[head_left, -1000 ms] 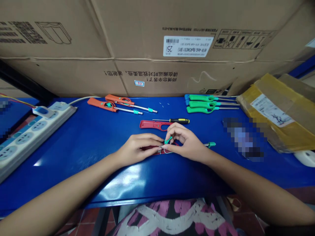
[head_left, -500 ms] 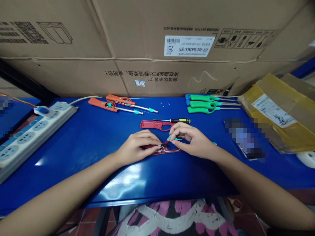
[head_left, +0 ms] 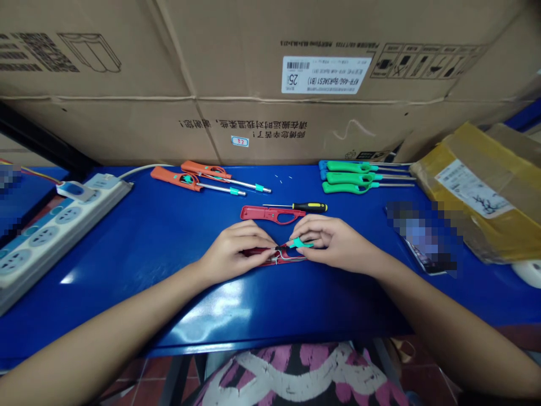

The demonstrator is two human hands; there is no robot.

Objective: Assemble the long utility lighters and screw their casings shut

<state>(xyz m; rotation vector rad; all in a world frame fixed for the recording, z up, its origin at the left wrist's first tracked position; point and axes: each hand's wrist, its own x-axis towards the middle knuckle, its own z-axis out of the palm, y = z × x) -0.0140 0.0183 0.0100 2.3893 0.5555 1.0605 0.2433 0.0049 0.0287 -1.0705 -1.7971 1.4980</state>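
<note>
My left hand [head_left: 236,248] is closed over the left part of an opened red lighter casing [head_left: 289,260], its thumb and fingertips pinching near a small black part. A thin pale wire curves through the casing beside the trigger opening. Between the thumb and fingers of my right hand [head_left: 338,245] is a small green trigger [head_left: 301,243], its left end at the black part. My right hand hides the casing's right end. Just behind my hands lie the other red casing half [head_left: 262,213] and a black-and-yellow screwdriver [head_left: 310,207].
Two orange lighters [head_left: 175,178] lie at the back left. Several green lighters [head_left: 347,178] lie at the back right. A power strip [head_left: 63,220] is on the left. A phone [head_left: 422,239] and a yellow-taped box [head_left: 486,169] are on the right. A large cardboard box [head_left: 236,67] stands behind.
The green trigger has come down and left to the black part in the casing, and more of it shows. My right fingers have shifted with it. My left hand holds its place.
</note>
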